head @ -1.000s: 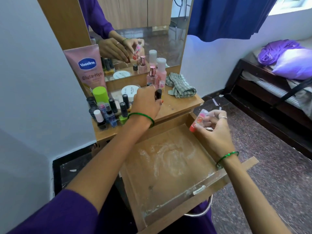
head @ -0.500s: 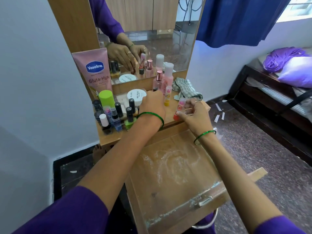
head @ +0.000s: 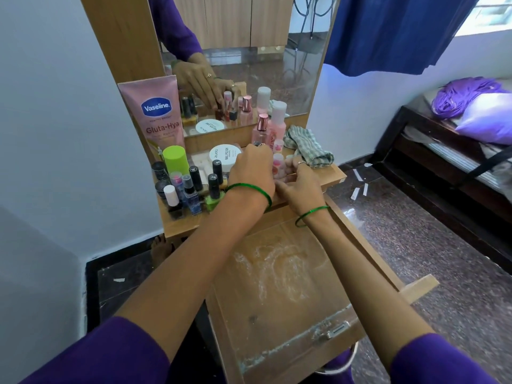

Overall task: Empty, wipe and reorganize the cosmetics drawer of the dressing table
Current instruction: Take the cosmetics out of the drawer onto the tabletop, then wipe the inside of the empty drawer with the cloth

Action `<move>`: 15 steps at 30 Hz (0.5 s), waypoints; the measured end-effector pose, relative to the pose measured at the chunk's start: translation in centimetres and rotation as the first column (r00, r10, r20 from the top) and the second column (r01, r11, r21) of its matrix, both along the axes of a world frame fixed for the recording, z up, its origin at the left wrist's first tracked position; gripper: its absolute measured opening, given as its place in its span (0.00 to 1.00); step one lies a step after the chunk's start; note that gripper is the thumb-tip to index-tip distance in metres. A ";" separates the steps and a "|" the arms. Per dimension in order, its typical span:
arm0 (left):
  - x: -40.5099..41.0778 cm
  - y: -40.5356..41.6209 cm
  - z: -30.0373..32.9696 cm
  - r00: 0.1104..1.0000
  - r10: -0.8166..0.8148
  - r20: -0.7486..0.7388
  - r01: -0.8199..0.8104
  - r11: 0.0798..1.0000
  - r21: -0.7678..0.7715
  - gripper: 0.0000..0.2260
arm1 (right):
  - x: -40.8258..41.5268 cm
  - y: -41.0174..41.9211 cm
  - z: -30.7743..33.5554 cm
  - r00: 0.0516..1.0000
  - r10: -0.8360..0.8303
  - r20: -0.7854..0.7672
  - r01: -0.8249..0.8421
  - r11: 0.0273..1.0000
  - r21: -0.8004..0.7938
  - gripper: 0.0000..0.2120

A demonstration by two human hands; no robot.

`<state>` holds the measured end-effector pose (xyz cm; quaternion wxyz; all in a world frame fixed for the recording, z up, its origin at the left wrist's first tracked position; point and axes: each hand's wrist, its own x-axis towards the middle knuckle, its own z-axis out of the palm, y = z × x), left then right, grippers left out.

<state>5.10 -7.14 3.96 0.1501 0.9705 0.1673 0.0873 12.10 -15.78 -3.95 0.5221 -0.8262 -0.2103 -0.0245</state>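
Looking down from the head cam, closest in is the drawer, pulled all the way out under both forearms, with nothing inside but whitish powdery smears across its wooden bottom. Both arms in purple sleeves reach over it to the dressing table top.

The left hand sits knuckles-up with the fingers curled down onto the tabletop; the fingertips are hidden behind the hand, so I can't tell if it's actually got hold of anything. The right hand is right beside it, nearly touching, with the fingers curled around a small pink-and-white tube standing upright between the two hands. Green bangles on both wrists.

Left of the left hand there's a cluster of nail polish bottles, a lime green cap and a big pink Vaseline tube leaning against the frame. Just beyond the left hand is a round white jar labelled nail polish something. Past the fingers stand two pink bottles, and just past the right hand lies a crumpled checked cloth. Behind all that the mirror reflects the hands and bottles.
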 end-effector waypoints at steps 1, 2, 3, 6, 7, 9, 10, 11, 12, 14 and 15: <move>-0.3 0.0 0.2 1.000 -0.005 0.011 0.004 1.000 0.023 0.08 | 0.0 -0.1 -0.1 1.000 0.009 -0.004 -0.009 1.000 -0.010 0.19; -0.8 -0.1 0.5 1.000 -0.012 0.025 0.011 0.999 0.043 0.07 | 0.0 -0.2 -0.2 1.000 0.016 -0.007 -0.017 1.000 -0.017 0.17; -1.4 -0.1 0.6 0.999 -0.023 0.046 0.020 0.998 0.066 0.07 | -0.1 -0.5 -0.1 1.000 0.011 -0.001 -0.011 1.000 -0.024 0.14; -4.1 0.0 0.0 0.990 -0.069 0.124 0.059 0.995 0.083 0.12 | 0.1 -2.2 0.8 0.990 -0.095 0.102 0.097 0.995 -0.008 0.10; -5.2 0.1 -0.7 0.987 -0.084 0.138 0.076 0.995 0.068 0.14 | 0.4 -2.8 1.3 0.978 -0.142 0.151 0.143 0.990 0.004 0.09; -7.4 0.3 -2.8 0.984 -0.124 0.127 0.122 0.992 0.027 0.16 | 1.7 -3.8 2.2 0.945 -0.211 0.250 0.226 0.973 -0.035 0.05; -8.4 0.4 -4.2 0.983 -0.141 0.115 0.142 0.990 0.002 0.16 | 2.7 -4.1 2.6 0.930 -0.227 0.289 0.261 0.961 -0.085 0.04; -9.4 0.6 -5.6 0.984 -0.143 0.110 0.148 0.988 -0.034 0.15 | 3.6 -4.2 3.0 0.922 -0.227 0.313 0.282 0.949 -0.140 0.05; -10.5 0.8 -6.9 0.985 -0.140 0.101 0.146 0.987 -0.064 0.14 | 4.6 -4.2 3.4 0.922 -0.215 0.322 0.287 0.938 -0.194 0.07; -12.5 1.4 -9.3 0.987 -0.131 0.091 0.137 0.989 -0.055 0.12 | 6.3 -3.7 4.3 0.932 -0.185 0.313 0.285 0.906 -0.313 0.10; -13.4 1.6 -10.3 0.988 -0.110 0.105 0.116 0.992 -0.046 0.11 | 7.1 -3.2 4.6 0.940 -0.173 0.293 0.281 0.881 -0.381 0.12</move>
